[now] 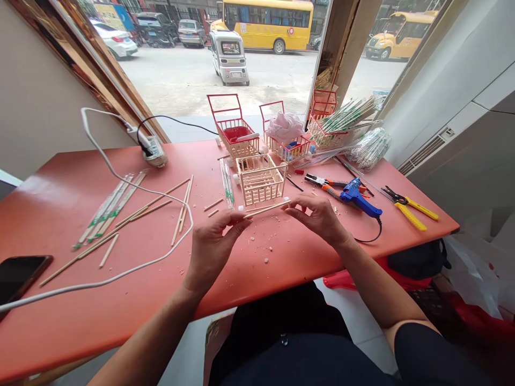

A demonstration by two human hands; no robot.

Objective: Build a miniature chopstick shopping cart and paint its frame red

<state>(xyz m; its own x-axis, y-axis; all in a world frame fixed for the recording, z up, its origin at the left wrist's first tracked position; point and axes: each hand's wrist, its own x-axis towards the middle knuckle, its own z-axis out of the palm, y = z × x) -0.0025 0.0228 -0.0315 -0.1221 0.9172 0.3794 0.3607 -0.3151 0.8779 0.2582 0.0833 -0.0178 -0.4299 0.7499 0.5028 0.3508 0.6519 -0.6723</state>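
Observation:
A thin wooden stick [266, 209] with white caps at its ends is held level between both hands, just above the red table [281, 252]. My left hand [215, 244] pinches its left end and my right hand [317, 214] pinches its right end. Directly behind the stick stands an unpainted wooden stick basket [261, 179]. Small white crumbs lie scattered on the table under my hands.
Loose sticks [132, 214] and wrapped chopsticks [108, 206] lie at left, with a white cable [120, 177] and a phone [18, 273]. Red-framed miniature carts [235, 131] stand at the back. A blue glue gun [356, 195], pliers [322, 182] and yellow cutters [408, 206] lie at right.

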